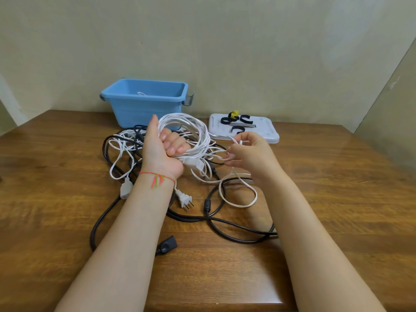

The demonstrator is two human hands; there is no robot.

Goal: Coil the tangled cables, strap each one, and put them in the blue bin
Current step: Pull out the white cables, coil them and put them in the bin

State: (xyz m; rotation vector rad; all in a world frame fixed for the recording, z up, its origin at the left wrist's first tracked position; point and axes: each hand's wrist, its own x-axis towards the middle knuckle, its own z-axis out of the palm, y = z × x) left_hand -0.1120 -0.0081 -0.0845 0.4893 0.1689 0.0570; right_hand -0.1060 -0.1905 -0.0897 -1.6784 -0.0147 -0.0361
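I am at a brown wooden table [337, 199] with a glossy grain, pushed into a corner of pale, greenish-cream walls [225, 41]; a second wall panel angles in at the right.

At the back of the table stands the blue bin [144, 109], with grey handles at its ends and a bit of white cable showing inside. Right of it, well apart from the bin, lies a white tray [265, 131] carrying several black straps [245, 119] and one small yellow piece.

Between me and the bin sprawls the tangle: a black cable [234, 226] loops wide across the table in front of my arms, its black connector [166, 245] lying near my left forearm. A white three-pin plug [185, 200] and a white socket end [125, 188] lie on the wood beside my left wrist, which wears a red and green thread bracelet [157, 176].

My left hand [164, 152] is raised palm toward me, fingers curled tight around a white cable coil [189, 131] that hides part of the bin's front. My right hand [249, 152] pinches the loose tail of the same white cable between thumb and fingertips, just beside the coil; the slack drops in a loop [238, 194] onto the table below it.
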